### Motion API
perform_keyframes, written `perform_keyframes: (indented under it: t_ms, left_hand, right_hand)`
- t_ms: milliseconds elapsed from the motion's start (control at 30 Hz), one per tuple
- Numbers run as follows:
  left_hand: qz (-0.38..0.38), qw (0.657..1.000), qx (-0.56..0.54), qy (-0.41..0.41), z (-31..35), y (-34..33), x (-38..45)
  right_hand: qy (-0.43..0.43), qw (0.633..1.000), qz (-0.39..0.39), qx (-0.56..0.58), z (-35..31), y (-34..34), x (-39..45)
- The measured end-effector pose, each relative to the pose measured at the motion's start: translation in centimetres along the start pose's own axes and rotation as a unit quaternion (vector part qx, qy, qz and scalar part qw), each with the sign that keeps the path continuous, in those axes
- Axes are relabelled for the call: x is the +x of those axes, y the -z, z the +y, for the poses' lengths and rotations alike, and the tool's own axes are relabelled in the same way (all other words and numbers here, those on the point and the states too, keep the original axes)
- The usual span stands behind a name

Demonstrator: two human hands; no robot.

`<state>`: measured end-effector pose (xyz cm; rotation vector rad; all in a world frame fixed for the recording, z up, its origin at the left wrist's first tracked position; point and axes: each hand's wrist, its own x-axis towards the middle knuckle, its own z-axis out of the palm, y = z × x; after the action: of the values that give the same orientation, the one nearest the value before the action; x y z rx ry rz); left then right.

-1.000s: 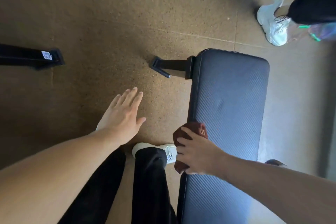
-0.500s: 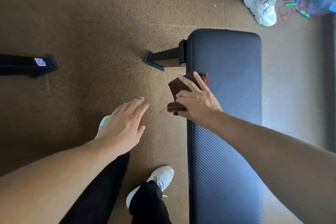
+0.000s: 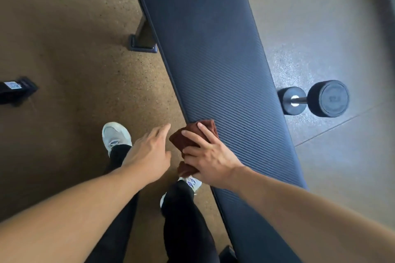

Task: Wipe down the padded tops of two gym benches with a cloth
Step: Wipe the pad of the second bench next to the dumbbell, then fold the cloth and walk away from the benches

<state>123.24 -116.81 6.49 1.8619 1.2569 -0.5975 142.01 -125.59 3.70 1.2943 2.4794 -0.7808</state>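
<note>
A long dark blue padded bench point(image 3: 213, 60) with a ribbed top runs from the top centre down to the lower right. My right hand point(image 3: 210, 159) presses a folded brown cloth point(image 3: 192, 134) against the pad's left edge, about midway along it. The cloth hangs partly over the side of the pad. Just left of the cloth my left hand point(image 3: 149, 156) hovers above the floor with fingers spread, holding nothing. Only one bench is in view.
A black dumbbell point(image 3: 314, 100) lies on the grey floor right of the bench. The bench's metal foot point(image 3: 143, 42) sticks out on the left. A black bar end point(image 3: 15, 89) with a label lies at the far left. My legs and white shoes point(image 3: 115, 136) stand beside the bench.
The view swung, so the bench now lies diagonally and its far end is out of frame. My right hand slid the cloth along the pad's left edge. My left hand came closer to the cloth.
</note>
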Motion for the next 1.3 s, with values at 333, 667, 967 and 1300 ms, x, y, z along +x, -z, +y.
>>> perform_keyframes:
  t_ms: [333, 667, 967, 1300]
  left_hand:
    - [-0.098, 0.992, 0.079, 0.004, 5.4, -4.3, -6.9]
    - [-0.084, 0.97, -0.182, 0.138, 8.2, 2.6, -16.1]
    - [0.06, 0.749, -0.632, 0.189, 3.7, 16.8, -23.2]
    - [0.204, 0.642, -0.71, 0.204, -10.9, 29.7, -25.5]
  right_hand:
    - [-0.127, 0.963, -0.025, 0.236, -5.8, -2.0, -10.2]
    - [-0.465, 0.582, 0.174, 0.644, -11.8, 10.8, -10.6]
    - [-0.386, 0.471, 0.131, 0.783, -18.3, 30.7, -3.0]
    - [-0.33, 0.689, 0.176, 0.622, -23.8, 44.5, 12.3]
